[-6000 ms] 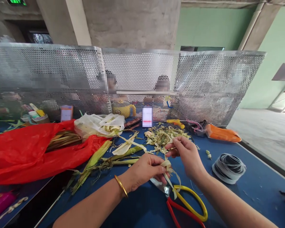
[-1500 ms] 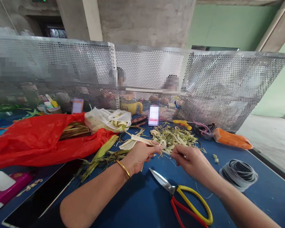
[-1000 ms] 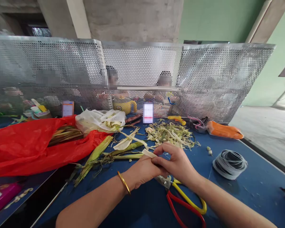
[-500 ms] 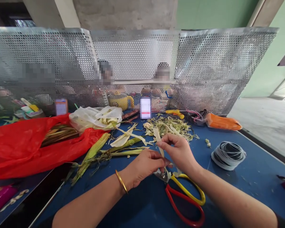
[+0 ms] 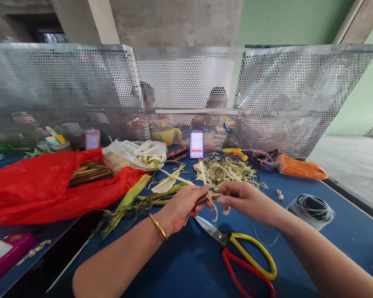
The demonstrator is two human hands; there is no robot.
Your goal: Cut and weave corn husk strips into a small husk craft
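Note:
My left hand [image 5: 186, 207], with a gold bangle at the wrist, pinches a pale strip of corn husk [image 5: 202, 173] that sticks up above the thumb. A curled end hangs below the fingers. My right hand [image 5: 247, 200] meets it from the right, thumb and fingertips closed at the same husk; anything thinner between these fingertips is too small to make out. Just beneath both hands lie scissors [image 5: 220, 236] with one yellow and one red handle loop, their blades pointing to the upper left. Behind the hands spreads a heap of shredded husk [image 5: 228, 170].
Left are a red plastic bag [image 5: 43, 178], a white bag [image 5: 127, 153] and green husks [image 5: 127, 198]. A coil of line [image 5: 312, 211] and an orange packet [image 5: 301, 167] lie right. A phone [image 5: 196, 144] stands before a perforated metal screen [image 5: 186, 74], with people behind.
My right hand has left the upper part of the husk and come down beside my left fingers. Both hands are now clear of the scissors, whose blades show. The view has shifted slightly.

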